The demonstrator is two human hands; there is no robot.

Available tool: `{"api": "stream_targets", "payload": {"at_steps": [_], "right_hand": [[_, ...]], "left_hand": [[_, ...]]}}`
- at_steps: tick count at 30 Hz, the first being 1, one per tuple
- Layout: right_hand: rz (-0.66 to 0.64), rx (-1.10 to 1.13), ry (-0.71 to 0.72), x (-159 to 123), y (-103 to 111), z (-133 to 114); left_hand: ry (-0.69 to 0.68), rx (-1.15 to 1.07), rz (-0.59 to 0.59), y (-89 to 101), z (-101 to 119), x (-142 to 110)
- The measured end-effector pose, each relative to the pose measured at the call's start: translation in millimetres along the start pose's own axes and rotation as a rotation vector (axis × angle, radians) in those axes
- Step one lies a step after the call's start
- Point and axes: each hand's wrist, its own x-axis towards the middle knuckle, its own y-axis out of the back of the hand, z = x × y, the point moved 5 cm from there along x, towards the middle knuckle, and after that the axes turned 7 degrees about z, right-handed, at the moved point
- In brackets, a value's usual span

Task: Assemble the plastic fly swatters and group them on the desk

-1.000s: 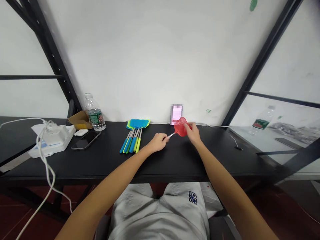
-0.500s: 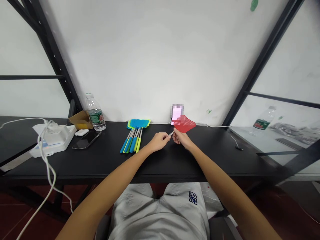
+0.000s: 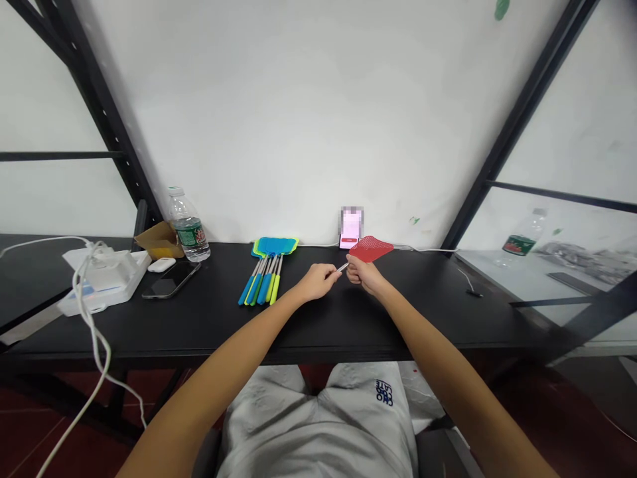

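Note:
A red fly swatter is held over the table between my two hands, its mesh head pointing right and tilted nearly flat. My right hand is closed around the metal shaft just below the head. Closed on the handle end is my left hand; the grip is hidden inside the fingers. A short bit of shaft shows between the hands. To the left lies a fanned bunch of fly swatters with blue and yellow-green heads, their handles toward me.
A lit phone leans on the wall behind the red head. At left are a water bottle, a dark phone, a white case, a cardboard box and a white power strip with cables. A cable end lies at right.
The red swatter's head has turned flatter and moved slightly right, uncovering more of the lit phone. My right hand has slid a little right; the left stays almost where it was.

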Motion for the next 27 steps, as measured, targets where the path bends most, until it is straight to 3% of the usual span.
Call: {"api": "stream_targets", "payload": {"at_steps": [10,18,23,27], "right_hand": [[0.017,0.030,0.050,5,10,-8],[0.200,0.062,0.106,15,63,-22],[0.180,0.042,0.077,16,73,-21],[0.289,0.057,0.057,19,79,-20]], "left_hand": [[-0.006,0.006,-0.011,0.4,2,3],[0.016,-0.016,-0.110,3.8,-6,-4],[0.033,-0.004,-0.109,1.6,-9,-6],[0.064,0.030,-0.090,3.6,-11,-7]]}}
